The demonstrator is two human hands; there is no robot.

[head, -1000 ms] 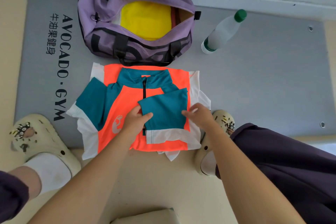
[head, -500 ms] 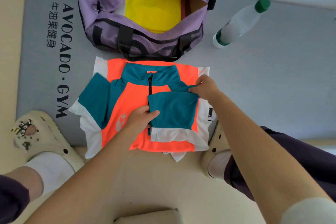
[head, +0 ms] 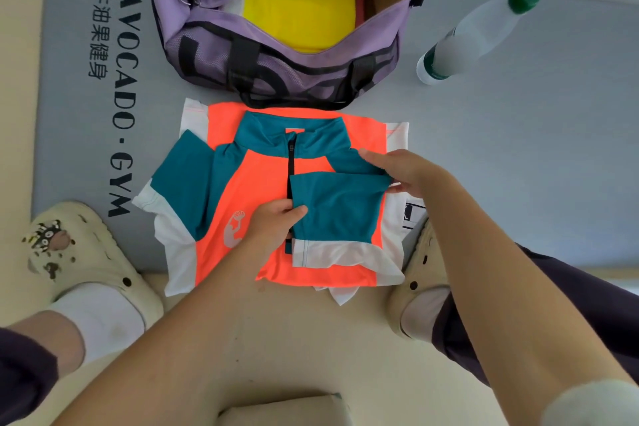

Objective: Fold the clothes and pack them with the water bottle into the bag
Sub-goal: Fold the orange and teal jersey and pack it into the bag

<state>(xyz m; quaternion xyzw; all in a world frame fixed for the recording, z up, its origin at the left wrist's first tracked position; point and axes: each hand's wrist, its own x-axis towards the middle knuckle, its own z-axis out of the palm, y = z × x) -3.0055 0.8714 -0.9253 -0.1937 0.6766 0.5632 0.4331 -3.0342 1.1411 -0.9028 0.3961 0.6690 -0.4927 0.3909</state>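
Pale block (head: 283,411): at the bottom edge between the forearms, cut off; what it is cannot be told.

Cream clogs: left clog (head: 83,259) with small charms, half on the grey mat (head: 518,166), white sock above; right clog (head: 420,273) partly hidden by the right forearm and touching the jersey's white edge.

Jersey (head: 252,183): orange, teal and white sports top with a short black zip, smooth knit, lying flat and overhanging the mat's near edge onto beige floor. One sleeve is folded across the chest; the other lies spread toward the mat's printed lettering.

Left hand (head: 273,228): fingers curled, thumb on top, pinching the folded teal sleeve (head: 337,207) at its inner edge.

Right hand (head: 401,169): fingers nearly straight, pressing the sleeve's outer fold near the shoulder; the thumb is tucked at the fabric, grasp not clear.

Bare mat lies to the right of the jersey, up to the bottle.

Bag (head: 276,55): purple duffel with black straps and mesh panel, just beyond the collar, unzipped, top cut off by the frame. A yellow folded item (head: 297,10) fills most of its opening.

Water bottle (head: 473,34): clear plastic, green cap, standing right of the bag, apart from it.
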